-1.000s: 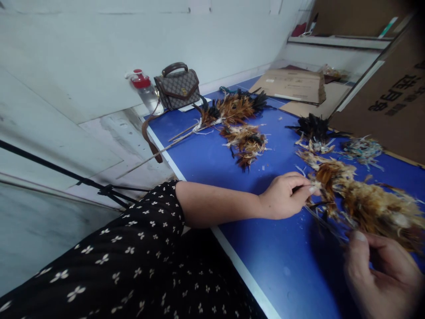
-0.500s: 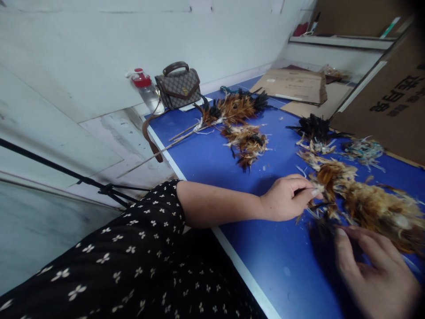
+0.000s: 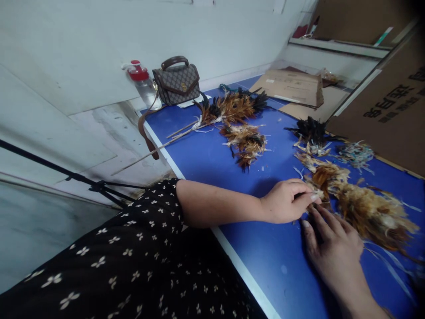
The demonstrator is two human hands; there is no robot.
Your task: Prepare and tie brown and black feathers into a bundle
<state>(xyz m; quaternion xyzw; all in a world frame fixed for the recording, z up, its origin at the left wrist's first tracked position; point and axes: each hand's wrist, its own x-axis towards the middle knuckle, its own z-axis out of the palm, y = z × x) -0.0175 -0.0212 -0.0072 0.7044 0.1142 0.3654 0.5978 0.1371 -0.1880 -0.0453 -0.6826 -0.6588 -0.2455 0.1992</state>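
My left hand (image 3: pixel 287 201) reaches in from the left, its thumb and forefinger pinching the pale ends of some feathers (image 3: pixel 318 193) at the near edge of a pile. Against those fingertips lies my right hand (image 3: pixel 335 241), low over the table, fingers stretched forward and thumb apart; its fingertips touch the same spot and partly hide the feathers. Just beyond both hands spreads a long heap of tan and brown feathers (image 3: pixel 368 204). Black feathers (image 3: pixel 310 133) and a tangle of pale bluish strips (image 3: pixel 355 153) lie behind it.
On the blue table (image 3: pixel 199 155) are a feather bundle on sticks (image 3: pixel 232 108) and a brown feather clump (image 3: pixel 245 141). A handbag (image 3: pixel 177 84) and a red-capped bottle (image 3: pixel 142 84) stand at the back left. Flat cardboard (image 3: pixel 292 86) and a large carton (image 3: pixel 388 106) are behind.
My right hand has moved left and forward, up to my left fingertips. The dark feathers near it are now hidden. My left hand keeps its pinch in place.
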